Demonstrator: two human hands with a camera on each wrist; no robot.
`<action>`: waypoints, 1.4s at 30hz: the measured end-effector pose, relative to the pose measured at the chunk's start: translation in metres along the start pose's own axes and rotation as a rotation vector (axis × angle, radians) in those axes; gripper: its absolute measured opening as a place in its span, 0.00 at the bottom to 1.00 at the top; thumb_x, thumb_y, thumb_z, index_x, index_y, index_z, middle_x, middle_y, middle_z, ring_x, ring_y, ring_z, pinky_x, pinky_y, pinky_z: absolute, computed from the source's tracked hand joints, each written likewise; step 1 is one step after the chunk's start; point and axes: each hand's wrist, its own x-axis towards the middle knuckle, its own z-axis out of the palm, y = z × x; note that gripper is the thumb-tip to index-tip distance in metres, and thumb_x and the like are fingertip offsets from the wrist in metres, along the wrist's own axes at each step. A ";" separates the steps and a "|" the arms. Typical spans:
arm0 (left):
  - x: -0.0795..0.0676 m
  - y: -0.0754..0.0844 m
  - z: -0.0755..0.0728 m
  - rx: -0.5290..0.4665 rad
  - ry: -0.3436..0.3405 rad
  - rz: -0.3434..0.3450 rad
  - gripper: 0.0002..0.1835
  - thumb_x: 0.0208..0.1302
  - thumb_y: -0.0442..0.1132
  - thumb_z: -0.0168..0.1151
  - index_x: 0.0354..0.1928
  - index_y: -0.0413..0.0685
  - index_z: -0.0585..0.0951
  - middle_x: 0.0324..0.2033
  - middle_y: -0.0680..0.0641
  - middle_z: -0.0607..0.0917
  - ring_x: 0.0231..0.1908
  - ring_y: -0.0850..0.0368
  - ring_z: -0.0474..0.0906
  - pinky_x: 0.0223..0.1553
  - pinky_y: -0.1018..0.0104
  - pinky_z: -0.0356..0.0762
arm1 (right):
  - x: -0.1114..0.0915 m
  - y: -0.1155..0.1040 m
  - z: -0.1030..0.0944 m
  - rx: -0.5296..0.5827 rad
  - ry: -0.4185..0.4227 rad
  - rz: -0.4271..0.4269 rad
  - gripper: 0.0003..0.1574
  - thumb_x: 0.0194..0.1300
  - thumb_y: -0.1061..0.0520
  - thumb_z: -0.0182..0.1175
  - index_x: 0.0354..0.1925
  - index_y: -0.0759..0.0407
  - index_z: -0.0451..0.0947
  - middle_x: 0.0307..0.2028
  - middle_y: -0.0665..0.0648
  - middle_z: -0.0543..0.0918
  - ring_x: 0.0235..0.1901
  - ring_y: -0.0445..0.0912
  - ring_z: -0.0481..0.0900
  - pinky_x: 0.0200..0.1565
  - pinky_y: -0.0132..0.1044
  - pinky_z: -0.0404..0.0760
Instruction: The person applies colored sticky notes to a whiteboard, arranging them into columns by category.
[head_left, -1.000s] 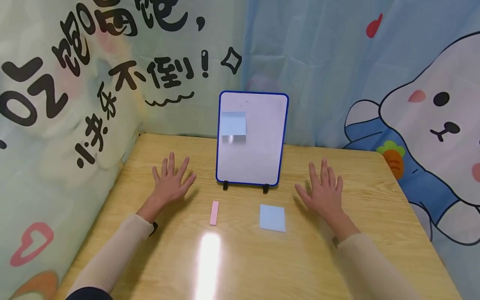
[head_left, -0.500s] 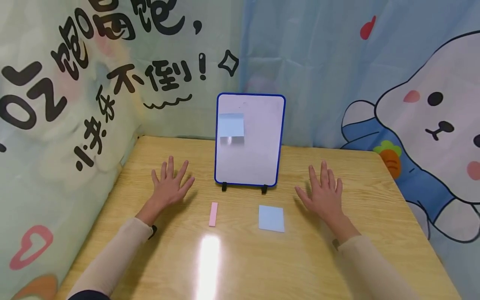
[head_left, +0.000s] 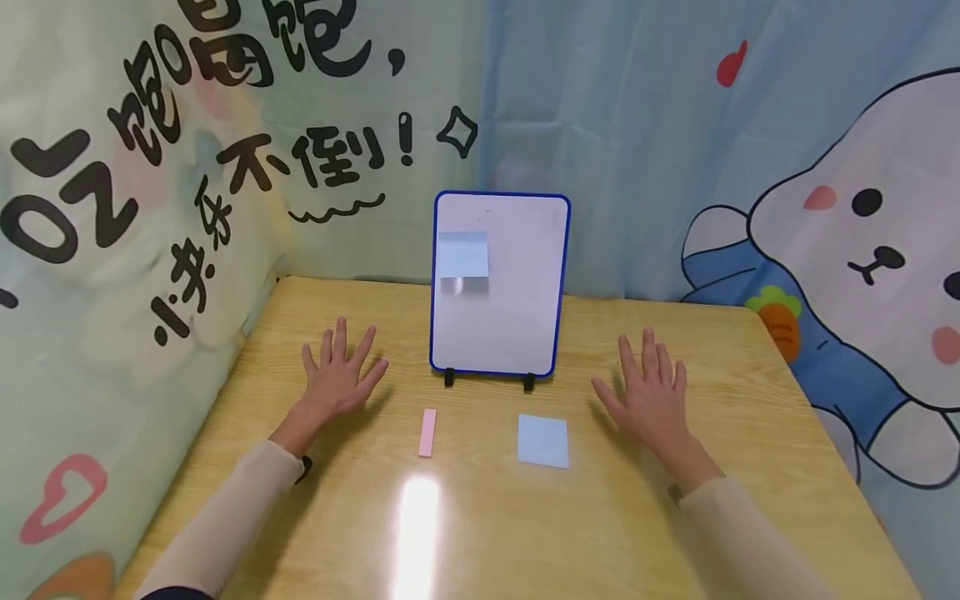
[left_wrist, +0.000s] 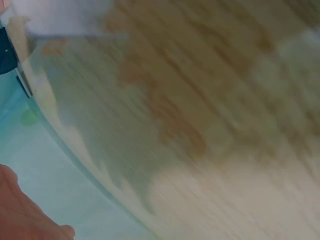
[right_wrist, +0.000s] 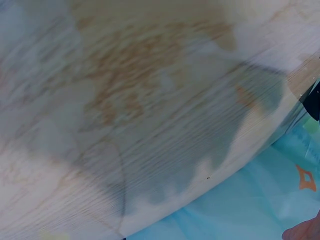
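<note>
In the head view my left hand [head_left: 336, 377] is spread over the left part of the wooden table, fingers straight and holding nothing. My right hand [head_left: 651, 393] is spread the same way on the right side, also holding nothing. Between the hands lie a narrow pink paper strip [head_left: 427, 432] and, right of it, a square blue sticky note [head_left: 543, 441]. Behind them a small whiteboard [head_left: 517, 317] with a blue frame stands upright on black feet. Another blue sticky note [head_left: 462, 254] is stuck to its upper left, its lower edge lifting and casting a shadow.
The wooden table [head_left: 495, 533] runs back to a printed curtain [head_left: 600, 125] behind and at the left. Light glares off the tabletop near the front. Each wrist view mostly shows wood grain, with a bit of a hand at a lower corner.
The head view has tilted slightly, so the scene sits a little lower in it. Both hands and the papers keep their places.
</note>
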 end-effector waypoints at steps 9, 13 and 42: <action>0.001 0.000 -0.001 0.013 -0.010 -0.002 0.39 0.73 0.67 0.37 0.80 0.62 0.43 0.77 0.37 0.30 0.76 0.32 0.30 0.66 0.25 0.23 | 0.001 0.000 -0.001 0.009 -0.009 0.004 0.55 0.69 0.28 0.47 0.79 0.53 0.41 0.78 0.66 0.31 0.74 0.69 0.40 0.68 0.73 0.36; 0.000 0.000 0.000 0.020 -0.004 0.001 0.39 0.73 0.66 0.37 0.80 0.62 0.44 0.78 0.37 0.31 0.76 0.32 0.31 0.66 0.25 0.23 | -0.001 0.000 -0.001 0.013 -0.017 0.007 0.55 0.70 0.28 0.45 0.79 0.53 0.41 0.78 0.66 0.30 0.74 0.70 0.40 0.68 0.73 0.34; -0.039 0.114 0.027 0.153 0.028 0.468 0.37 0.72 0.65 0.43 0.79 0.66 0.51 0.79 0.40 0.42 0.77 0.38 0.42 0.70 0.29 0.38 | -0.035 -0.074 0.011 0.060 -0.005 -0.424 0.53 0.57 0.39 0.68 0.71 0.63 0.62 0.73 0.71 0.57 0.69 0.67 0.61 0.64 0.66 0.63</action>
